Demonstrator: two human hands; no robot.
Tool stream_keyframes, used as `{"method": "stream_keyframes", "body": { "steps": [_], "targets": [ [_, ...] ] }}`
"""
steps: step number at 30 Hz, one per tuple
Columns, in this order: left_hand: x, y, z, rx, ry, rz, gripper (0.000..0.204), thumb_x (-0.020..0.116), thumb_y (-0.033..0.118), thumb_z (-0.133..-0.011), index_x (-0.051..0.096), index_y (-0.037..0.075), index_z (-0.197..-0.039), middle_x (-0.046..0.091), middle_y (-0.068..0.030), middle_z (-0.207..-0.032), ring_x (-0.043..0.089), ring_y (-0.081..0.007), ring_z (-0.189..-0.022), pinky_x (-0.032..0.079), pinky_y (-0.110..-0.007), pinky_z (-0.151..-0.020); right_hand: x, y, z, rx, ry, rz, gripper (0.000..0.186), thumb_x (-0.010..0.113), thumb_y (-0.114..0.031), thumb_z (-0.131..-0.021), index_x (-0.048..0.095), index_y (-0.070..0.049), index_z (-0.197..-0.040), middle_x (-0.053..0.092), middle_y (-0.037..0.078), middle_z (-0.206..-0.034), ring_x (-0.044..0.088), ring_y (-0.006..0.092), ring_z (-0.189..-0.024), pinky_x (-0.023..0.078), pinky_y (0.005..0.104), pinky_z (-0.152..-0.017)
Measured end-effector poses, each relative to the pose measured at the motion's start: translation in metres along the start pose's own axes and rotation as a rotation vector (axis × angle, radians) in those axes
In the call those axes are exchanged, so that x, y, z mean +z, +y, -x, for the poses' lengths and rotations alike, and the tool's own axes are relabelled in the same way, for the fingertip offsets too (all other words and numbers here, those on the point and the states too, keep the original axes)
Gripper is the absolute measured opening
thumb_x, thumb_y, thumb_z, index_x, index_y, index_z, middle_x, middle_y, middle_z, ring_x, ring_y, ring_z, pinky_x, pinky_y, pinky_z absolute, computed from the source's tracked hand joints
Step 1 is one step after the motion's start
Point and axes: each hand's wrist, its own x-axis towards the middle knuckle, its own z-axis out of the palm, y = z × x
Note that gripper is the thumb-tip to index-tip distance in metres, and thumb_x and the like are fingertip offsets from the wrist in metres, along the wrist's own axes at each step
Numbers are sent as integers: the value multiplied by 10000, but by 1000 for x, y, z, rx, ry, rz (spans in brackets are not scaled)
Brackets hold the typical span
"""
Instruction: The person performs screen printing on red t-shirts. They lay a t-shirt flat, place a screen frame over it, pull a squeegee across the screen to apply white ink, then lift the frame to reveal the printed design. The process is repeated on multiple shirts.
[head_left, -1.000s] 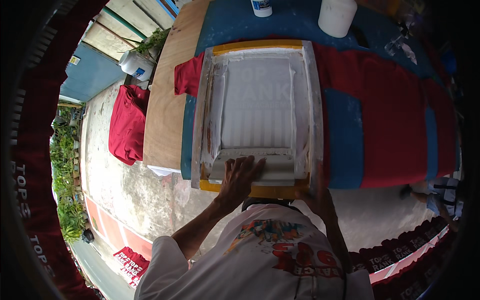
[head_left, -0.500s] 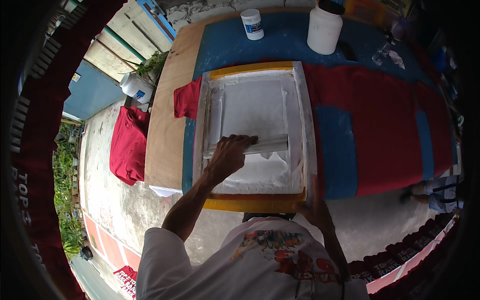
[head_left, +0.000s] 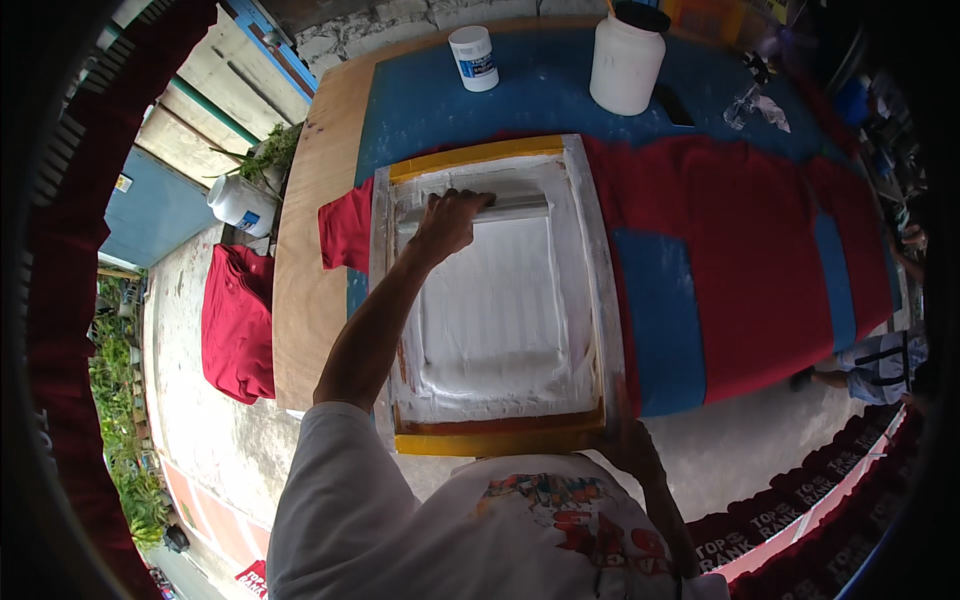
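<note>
My left hand (head_left: 450, 222) is closed on a squeegee (head_left: 522, 208) that lies across the far part of a screen printing frame (head_left: 597, 270). Thick white ink (head_left: 490, 372) coats the mesh, with a ridge of it near the close end. At the frame's near right corner, my right hand (head_left: 625, 445) grips the edge, its fingers dark and partly hidden. Yellow tape covers the near and far ends of the frame. Beneath it lies a dark red shirt (head_left: 345, 230), its sleeve showing on the left.
More red shirts (head_left: 755, 260) lie along the blue-topped table (head_left: 655, 310). At the back stand a small white jar (head_left: 474, 60) and a large white tub (head_left: 627, 65). A folded red cloth (head_left: 238, 320) and another white container (head_left: 240, 205) are left of the table. A person (head_left: 885, 365) is at far right.
My left hand has pushed the squeegee away from me, from the middle of the mesh to its far end. My right hand stays at the near right corner. The view has shifted slightly.
</note>
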Motion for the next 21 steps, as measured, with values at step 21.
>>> {"method": "stream_keyframes", "body": {
  "steps": [21],
  "targets": [
    [3,212,294,-108,-21,133,729,721,-70,-866,578,109,-1558,571,-173,-1456,543,-340,-1367,371,-544,-1134,0,2,-1,-83,-13,34,1270,917,-355,-868,59,-94,-1767,418,339,-1684,501,491,-1508,458,537,-1222]
  ]
}}
